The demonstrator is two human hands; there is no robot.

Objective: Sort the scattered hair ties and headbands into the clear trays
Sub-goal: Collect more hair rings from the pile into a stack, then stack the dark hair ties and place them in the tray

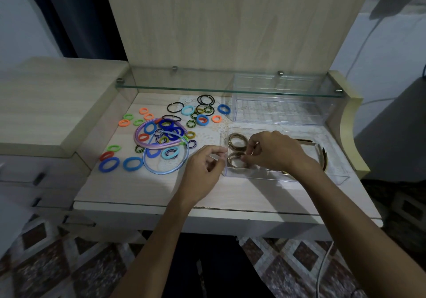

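Observation:
A clear tray point(332, 177) sits at the front right of the desk and holds brown hair ties point(237, 139) at its left end and a dark headband point(323, 158) at its right. My right hand point(274, 151) reaches into the tray and pinches a brown tie near the left wall. My left hand point(205, 167) is at the tray's left corner, its thumb and fingers pinched together there. Several coloured hair ties point(132, 163) lie scattered to the left, with a pink headband point(138, 134) and a light blue headband point(166, 170) among them.
A second clear tray point(281, 113) stands at the back right under a glass shelf point(207, 87). Black hair ties point(175, 107) lie near the back. A raised wooden cabinet top point(46, 104) borders the left. A curved wooden side panel point(350, 122) closes the right.

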